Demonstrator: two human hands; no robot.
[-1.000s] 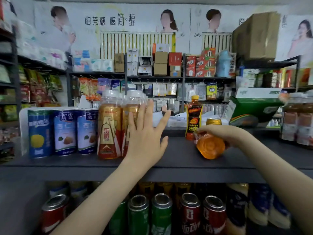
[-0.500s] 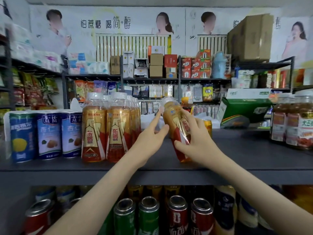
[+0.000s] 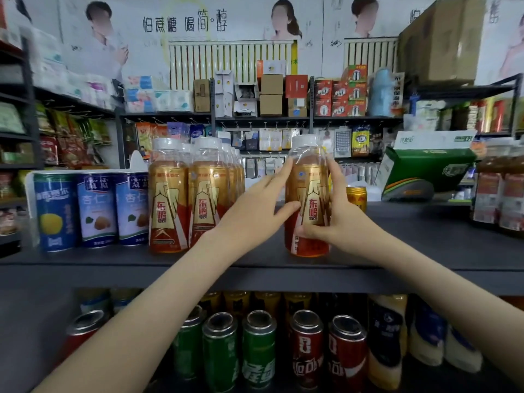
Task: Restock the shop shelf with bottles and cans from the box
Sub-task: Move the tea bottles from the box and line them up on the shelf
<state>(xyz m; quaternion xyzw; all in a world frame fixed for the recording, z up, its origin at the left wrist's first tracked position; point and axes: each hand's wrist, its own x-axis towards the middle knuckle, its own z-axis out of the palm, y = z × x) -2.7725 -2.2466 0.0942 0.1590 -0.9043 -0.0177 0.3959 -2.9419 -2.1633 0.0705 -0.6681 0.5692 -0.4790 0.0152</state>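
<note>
The dark grey shelf (image 3: 425,251) runs the full width at chest height. At its far right end a green and white carton (image 3: 425,171) lies tilted, beside some brown-labelled jars (image 3: 499,194) that are too blurred to read. Below the shelf stands a row of green cans (image 3: 258,350) and red cans (image 3: 307,350), tops towards the camera.

On the shelf's left part, gold-labelled drink bottles (image 3: 167,199) with white caps stand upright in two files running back from the front edge. Left of them, touching side by side, are two pale blue almond-drink cans (image 3: 97,211) and a darker blue lemon can (image 3: 52,214).

One more gold-labelled bottle (image 3: 307,180) stands upright near the shelf's front edge, apart from the files (the gap is filled by the left hand). The right hand (image 3: 337,219) grips it, fingers curled round its right side and thumb across the lower label. The left hand (image 3: 255,211) lies against its left side with fingers straight and spread narrowly, thumb tip on the label.

Just behind the right hand stands a small gold can (image 3: 356,197).
</note>
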